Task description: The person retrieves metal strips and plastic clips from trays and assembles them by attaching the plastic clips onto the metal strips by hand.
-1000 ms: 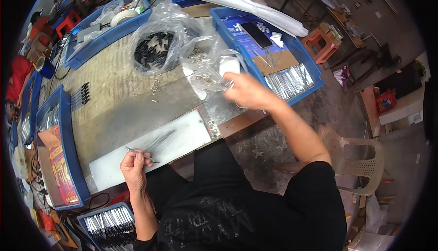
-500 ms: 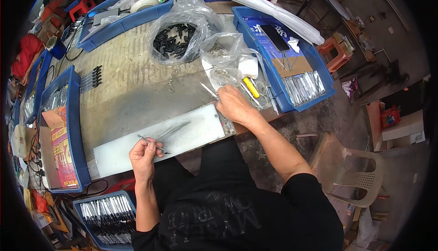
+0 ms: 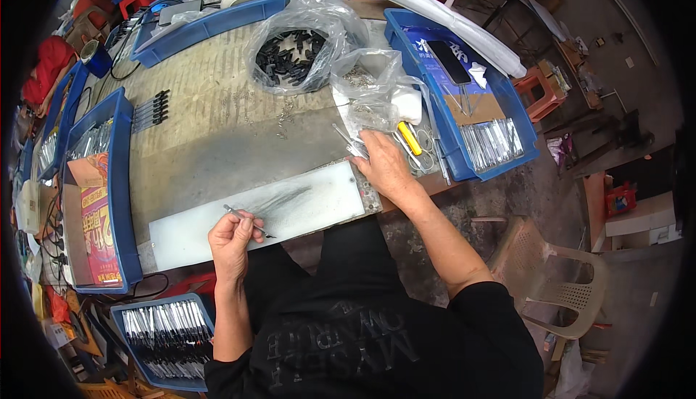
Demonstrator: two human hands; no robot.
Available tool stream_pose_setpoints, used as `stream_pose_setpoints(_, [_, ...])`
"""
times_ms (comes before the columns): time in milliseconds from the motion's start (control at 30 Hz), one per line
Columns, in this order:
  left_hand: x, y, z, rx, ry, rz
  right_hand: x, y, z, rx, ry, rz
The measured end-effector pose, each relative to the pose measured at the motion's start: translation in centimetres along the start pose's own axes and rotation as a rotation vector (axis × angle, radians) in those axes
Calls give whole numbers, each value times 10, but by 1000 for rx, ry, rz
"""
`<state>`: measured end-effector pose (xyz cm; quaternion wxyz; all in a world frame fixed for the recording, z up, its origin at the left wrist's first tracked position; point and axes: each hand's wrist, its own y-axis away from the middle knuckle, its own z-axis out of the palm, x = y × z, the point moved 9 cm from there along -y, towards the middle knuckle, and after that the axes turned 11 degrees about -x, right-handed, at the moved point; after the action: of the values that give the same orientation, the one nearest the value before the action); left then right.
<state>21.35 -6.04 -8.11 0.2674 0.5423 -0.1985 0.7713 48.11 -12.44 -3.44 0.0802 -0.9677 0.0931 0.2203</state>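
My left hand [image 3: 233, 236] pinches a slim grey pen-shaped tool [image 3: 235, 213] with a dark tip, above the white glass-like plate [image 3: 181, 236] at the table's front edge. Dark smears mark the plate's middle. Right of the plate, my right hand [image 3: 386, 165] is closed, thumb and fingers together at the end of a thin pale pen-shaped stick [image 3: 341, 134]. Part of that grip is hidden. Beside these fingers lie a yellow-handled tool [image 3: 409, 139] and a white roll [image 3: 407, 105]. Clear bags hold small metal parts [image 3: 358, 79] and black clip-like parts [image 3: 290, 58].
Blue trays [image 3: 500, 171] stand right, left [image 3: 130, 239] and at the back. A phone [image 3: 449, 62] rests in the right one. Black-tipped pieces [image 3: 151, 109] lie in a row. A tray of pens [image 3: 167, 337] sits low left; a plastic chair [image 3: 558, 276] stands right.
My right hand has shifted slightly right, and the pale stick at its fingers is now tilted more steeply. My left hand keeps its tool over the plate. The whole view has shifted a little.
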Motion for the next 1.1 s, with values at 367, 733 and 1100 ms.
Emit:
stream_pose_setpoints(367, [0,0,0,15,-40,5,13,10,-25,110,-184,-55])
stream_pose_setpoints(733, [-2,0,0,-10,23,-11,37,24,-67,181,-256,89])
stream_pose_setpoints(1100, [-2,0,-3,10,13,-10,8,9,-14,78,-1,-24])
